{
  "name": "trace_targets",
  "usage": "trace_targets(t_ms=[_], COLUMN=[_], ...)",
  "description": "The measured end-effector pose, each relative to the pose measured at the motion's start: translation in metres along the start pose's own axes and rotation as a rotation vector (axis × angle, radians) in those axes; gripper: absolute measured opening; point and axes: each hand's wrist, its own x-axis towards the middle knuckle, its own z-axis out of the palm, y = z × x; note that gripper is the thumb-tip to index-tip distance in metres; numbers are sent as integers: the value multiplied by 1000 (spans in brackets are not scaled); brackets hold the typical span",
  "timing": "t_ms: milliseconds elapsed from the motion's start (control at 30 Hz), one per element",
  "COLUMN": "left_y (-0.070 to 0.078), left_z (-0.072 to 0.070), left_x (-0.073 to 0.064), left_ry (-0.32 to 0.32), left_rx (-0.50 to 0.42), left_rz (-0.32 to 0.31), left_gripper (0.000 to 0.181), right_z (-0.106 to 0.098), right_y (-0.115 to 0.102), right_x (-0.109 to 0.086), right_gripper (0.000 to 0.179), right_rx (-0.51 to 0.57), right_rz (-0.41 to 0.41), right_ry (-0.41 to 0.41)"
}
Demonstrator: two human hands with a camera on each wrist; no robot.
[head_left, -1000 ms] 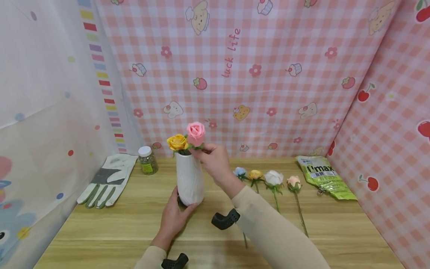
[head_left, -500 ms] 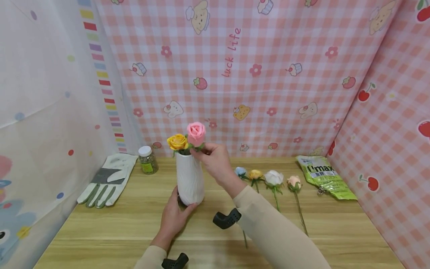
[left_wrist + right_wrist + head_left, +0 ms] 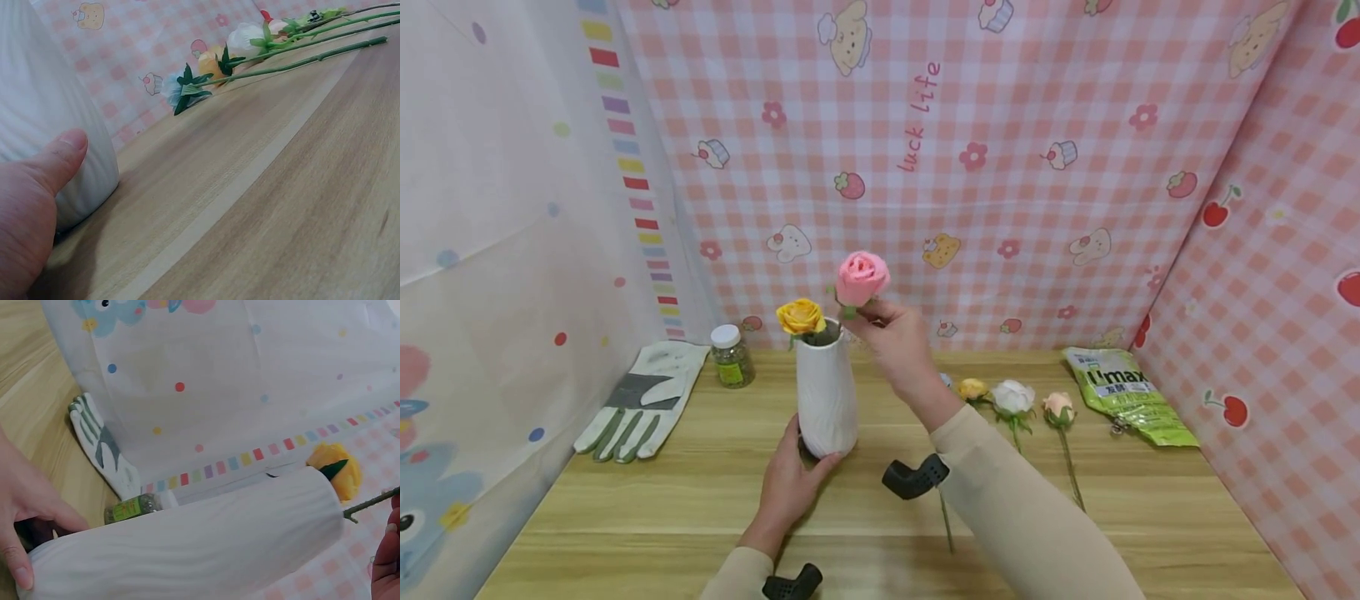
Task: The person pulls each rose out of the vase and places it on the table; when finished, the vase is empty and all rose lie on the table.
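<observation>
A white ribbed vase (image 3: 826, 400) stands on the table, a yellow rose (image 3: 801, 317) leaning over its rim. My left hand (image 3: 790, 479) holds the vase low down, its thumb (image 3: 65, 153) against the side in the left wrist view. With my right hand (image 3: 898, 354) I pinch a pink rose (image 3: 861, 279) just under its bloom, above and right of the vase mouth. In the right wrist view its green stem (image 3: 372, 502) runs to the rim; whether the end is inside the vase I cannot tell.
Right of the vase lie a blue flower (image 3: 181, 90), a yellow flower (image 3: 973, 389), a white flower (image 3: 1012, 397) and a peach flower (image 3: 1058, 407). A green pouch (image 3: 1131, 396) lies back right. A small jar (image 3: 731, 358) and a glove (image 3: 643, 400) are at left.
My right hand has raised the pink rose and shifted it right, tilting the bloom away from the yellow rose. The vase mouth is more exposed. My left hand has stayed on the vase.
</observation>
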Motion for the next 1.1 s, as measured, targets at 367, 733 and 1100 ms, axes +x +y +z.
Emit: trace_targets(t_ms=[367,733,1100], left_y=[-2,-4,-2], left_z=[-2,0,0], left_x=[-1,-2,-1], left_ry=[-7,-6,-9], left_rx=[-9,-19,-16], left_rz=[-24,-9,-6], left_gripper=[92,92,92], right_z=[-22,-45,-81], right_y=[-9,-15,-31], right_x=[5,3,9], right_gripper=[11,3,25], right_rx=[132,232,320], right_rz=[-89,-130,-197], right_ry=[125,182,328])
